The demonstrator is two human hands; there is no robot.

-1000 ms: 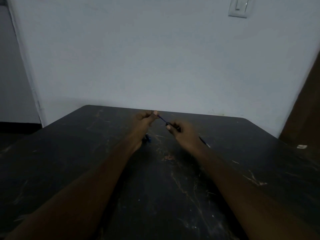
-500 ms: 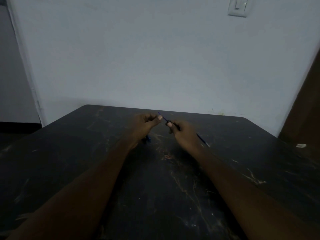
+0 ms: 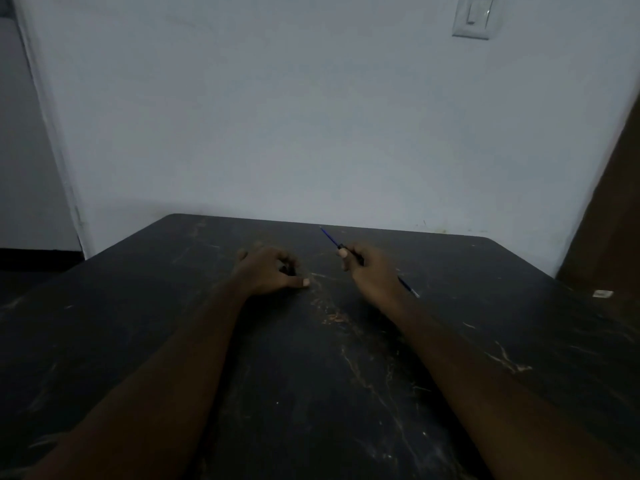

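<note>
Within right hand (image 3: 370, 268): blue pen (image 3: 329, 237).

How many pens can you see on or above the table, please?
1: a thin blue pen, gripped in the right hand above the table. A small dark thing under the left hand is too hidden to identify.

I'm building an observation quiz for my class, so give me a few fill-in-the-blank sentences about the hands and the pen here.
The hand gripping the thin blue pen is the ___ one.
The left hand lies ___ the dark table.
The pen's blue end points ___ the wall, not the person.
Missing words: right; on; toward.
</note>
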